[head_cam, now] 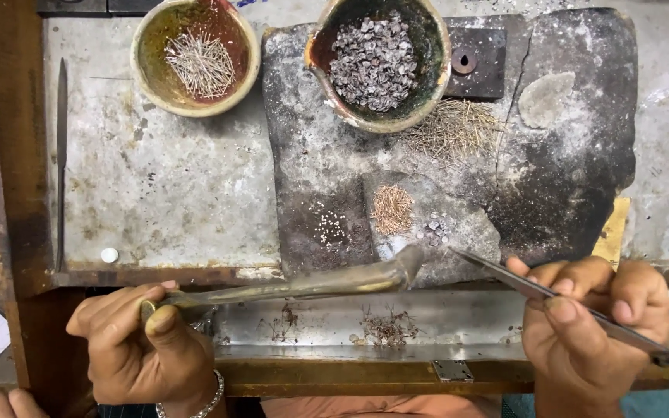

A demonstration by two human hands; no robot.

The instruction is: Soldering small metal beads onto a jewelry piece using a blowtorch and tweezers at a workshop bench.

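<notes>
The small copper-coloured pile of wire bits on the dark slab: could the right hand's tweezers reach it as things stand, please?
Probably yes. The right hand holds the tweezers with tips pointing toward the copper-coloured pile, and nothing lies between; only the torch nozzle in the left hand sits close by.

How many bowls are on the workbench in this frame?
2. One bowl holding thin wire pins sits at the upper left on the metal sheet. The other bowl, filled with small metal pieces, sits at the top centre on the dark slab. None appear hidden.
</notes>
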